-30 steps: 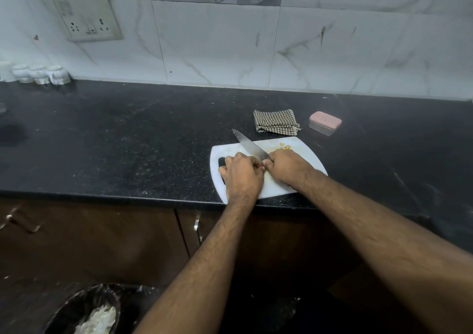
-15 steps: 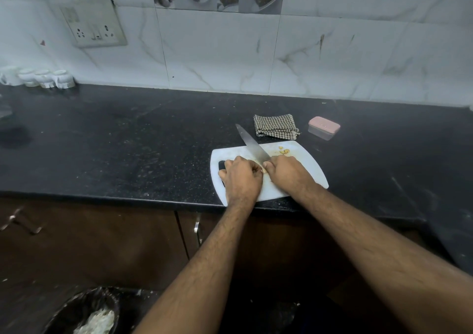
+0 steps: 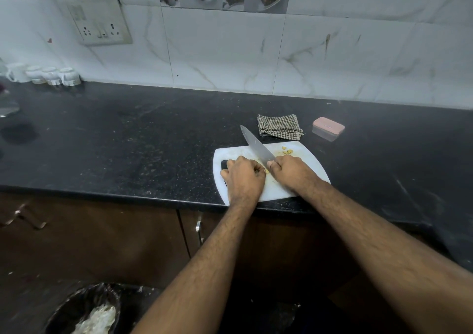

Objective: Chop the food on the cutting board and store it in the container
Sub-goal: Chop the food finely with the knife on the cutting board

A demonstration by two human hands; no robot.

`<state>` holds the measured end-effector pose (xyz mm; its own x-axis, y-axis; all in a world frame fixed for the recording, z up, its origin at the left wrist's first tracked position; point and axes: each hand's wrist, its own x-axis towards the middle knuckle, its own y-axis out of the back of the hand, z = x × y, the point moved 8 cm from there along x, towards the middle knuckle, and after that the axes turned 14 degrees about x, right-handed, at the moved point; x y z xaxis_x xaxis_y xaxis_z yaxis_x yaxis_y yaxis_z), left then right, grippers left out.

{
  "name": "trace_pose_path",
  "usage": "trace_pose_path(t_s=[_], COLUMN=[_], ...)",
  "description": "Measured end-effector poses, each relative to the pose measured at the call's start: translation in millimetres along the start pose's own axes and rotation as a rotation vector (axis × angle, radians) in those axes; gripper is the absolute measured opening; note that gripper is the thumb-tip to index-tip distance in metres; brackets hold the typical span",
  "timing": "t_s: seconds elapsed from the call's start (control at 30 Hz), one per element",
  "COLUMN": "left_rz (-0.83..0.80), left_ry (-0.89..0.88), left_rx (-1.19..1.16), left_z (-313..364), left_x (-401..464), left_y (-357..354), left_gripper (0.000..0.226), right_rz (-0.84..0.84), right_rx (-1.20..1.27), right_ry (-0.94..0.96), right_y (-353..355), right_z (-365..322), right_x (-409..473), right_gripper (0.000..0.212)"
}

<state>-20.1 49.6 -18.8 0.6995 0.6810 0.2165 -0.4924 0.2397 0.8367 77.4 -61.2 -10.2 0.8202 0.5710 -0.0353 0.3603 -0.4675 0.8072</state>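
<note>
Two hands meet at the middle of the white board (image 3: 311,159), which sits at the front edge of the dark surface (image 3: 128,142). The right hand (image 3: 290,171) is clenched around the handle of the knife (image 3: 257,147), whose blade runs up and to the left across the board, tip reaching past the far rim. The left hand (image 3: 244,177) is curled, knuckles up, apparently pinning a small yellowish piece of food (image 3: 267,171) just beside the blade; whether it actually pinches the piece cannot be told, since the fingers hide it. A few cut bits (image 3: 287,151) lie near the board's far right corner. For a clean cut, the fingertips should stay tucked under the knuckles, and the blade should come down close to them, since the piece looks very small and could skid. The board's near corner seems to overhang the surface's lip a little, so heavy pressure toward the person risks tipping it; sliding it back would be safer. Behind the board lie a checked cloth (image 3: 279,126) and, to its right, the pink-lidded container (image 3: 328,127), lid on and well within reach. Open room lies to the left of the board and to its right. Chopping looks partly done; storing has not begun.
</note>
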Motion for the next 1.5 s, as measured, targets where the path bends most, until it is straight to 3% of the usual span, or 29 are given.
trace_pose_path(t_s=[0.33, 0.47, 0.7, 1.0, 1.3, 1.5], left_rz=[0.010, 0.004, -0.006, 0.001, 0.014, -0.004], left_ry=[-0.007, 0.010, 0.031, 0.025, 0.015, 0.014], left_rx=[0.008, -0.014, -0.018, -0.009, -0.013, 0.005], left_z=[-1, -3, -2, 0, -1, 1], left_x=[2, 1, 0, -1, 0, -2], left_y=[-1, -1, 1, 4, 2, 5], left_gripper=[0.019, 0.018, 0.013, 0.014, 0.021, 0.020], right_rz=[-0.053, -0.032, 0.044, 0.008, -0.042, -0.007], right_rx=[-0.251, -0.244, -0.024, -0.070, -0.305, -0.265], right_ry=[0.084, 0.081, 0.016, 0.051, 0.115, 0.101], right_y=[-9, -8, 0, -4, -11, -10], right_z=[-20, -18, 0, -5, -21, -19], right_x=[10, 7, -2, 1, 9, 4], right_gripper=[0.032, 0.031, 0.039, 0.038, 0.032, 0.030])
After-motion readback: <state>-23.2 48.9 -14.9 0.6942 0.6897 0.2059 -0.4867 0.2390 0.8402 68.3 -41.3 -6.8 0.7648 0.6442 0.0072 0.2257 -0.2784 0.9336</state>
